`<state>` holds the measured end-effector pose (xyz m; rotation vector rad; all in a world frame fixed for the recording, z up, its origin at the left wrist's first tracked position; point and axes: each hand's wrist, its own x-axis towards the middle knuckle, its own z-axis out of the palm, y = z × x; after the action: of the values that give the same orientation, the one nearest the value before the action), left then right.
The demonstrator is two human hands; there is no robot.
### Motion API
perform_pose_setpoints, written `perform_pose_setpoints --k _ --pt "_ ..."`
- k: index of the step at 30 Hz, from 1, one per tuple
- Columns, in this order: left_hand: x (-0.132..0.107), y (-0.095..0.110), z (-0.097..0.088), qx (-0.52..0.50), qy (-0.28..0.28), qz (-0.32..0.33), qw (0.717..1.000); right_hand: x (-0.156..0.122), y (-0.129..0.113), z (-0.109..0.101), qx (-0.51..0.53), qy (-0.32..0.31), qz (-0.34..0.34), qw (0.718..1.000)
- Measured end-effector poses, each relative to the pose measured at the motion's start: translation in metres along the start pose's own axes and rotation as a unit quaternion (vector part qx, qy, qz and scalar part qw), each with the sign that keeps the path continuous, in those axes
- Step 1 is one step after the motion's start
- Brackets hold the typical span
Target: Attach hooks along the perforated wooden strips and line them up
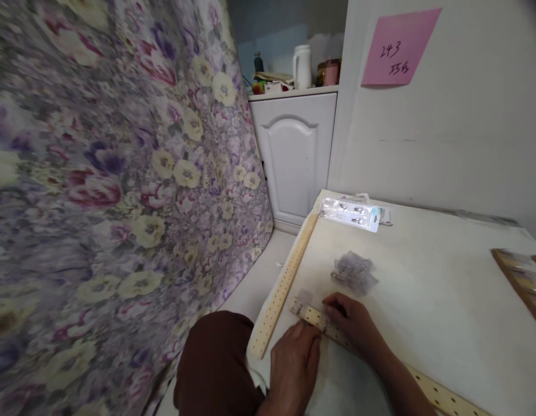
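Note:
A pale, narrow perforated strip [432, 390] lies slantwise across the near part of the table, passing under my right forearm. Small clear plastic pieces with metal bits sit on its far end. My left hand [296, 361] is closed at the strip's near edge, its fingertips gripping there. Over the strip, my right hand [352, 320] has thumb and forefinger drawn together beside one of the small pieces; anything between those fingertips is too small to make out. A little pile of clear plastic packets [353, 271] with metal parts lies just beyond my right hand.
A second perforated strip [285, 283] runs along the table's left edge. Clear blister packs [352, 214] lie at the far left corner, and brown-edged strips [521, 283] at the right. My knee [220, 364] is beside the table [424, 277]; a floral curtain [120, 202] hangs left.

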<state>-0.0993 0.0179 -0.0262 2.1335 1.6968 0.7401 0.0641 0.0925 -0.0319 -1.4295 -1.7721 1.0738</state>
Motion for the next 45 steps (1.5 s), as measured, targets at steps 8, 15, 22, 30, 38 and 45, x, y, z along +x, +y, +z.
perform_pose_setpoints --k 8,15,22,30,38,45 --pt "0.0011 0.0003 -0.0009 -0.001 0.008 0.0 1.0 0.001 0.0002 0.0008 -0.015 0.001 0.005 1.0" --pt "0.0 0.0008 -0.0011 -0.007 0.003 -0.003 1.0 -0.0005 -0.0029 -0.0007 -0.012 -0.006 0.006 1.0" --pt "-0.0024 0.0004 -0.0013 -0.016 -0.004 -0.006 1.0 -0.0016 -0.0036 -0.0014 -0.015 -0.007 0.003 1.0" --pt "-0.0006 -0.0002 -0.0005 -0.011 -0.003 -0.004 1.0 -0.0037 -0.0007 -0.0005 -0.028 -0.009 0.023 0.999" --pt "-0.002 0.0007 -0.0011 -0.017 -0.001 -0.003 1.0 -0.0037 -0.0009 0.0001 -0.039 -0.011 0.026 0.999" --pt "-0.0017 0.0003 -0.0006 -0.02 -0.013 -0.012 1.0 -0.0033 -0.0003 0.0009 -0.045 -0.006 0.03 0.999"
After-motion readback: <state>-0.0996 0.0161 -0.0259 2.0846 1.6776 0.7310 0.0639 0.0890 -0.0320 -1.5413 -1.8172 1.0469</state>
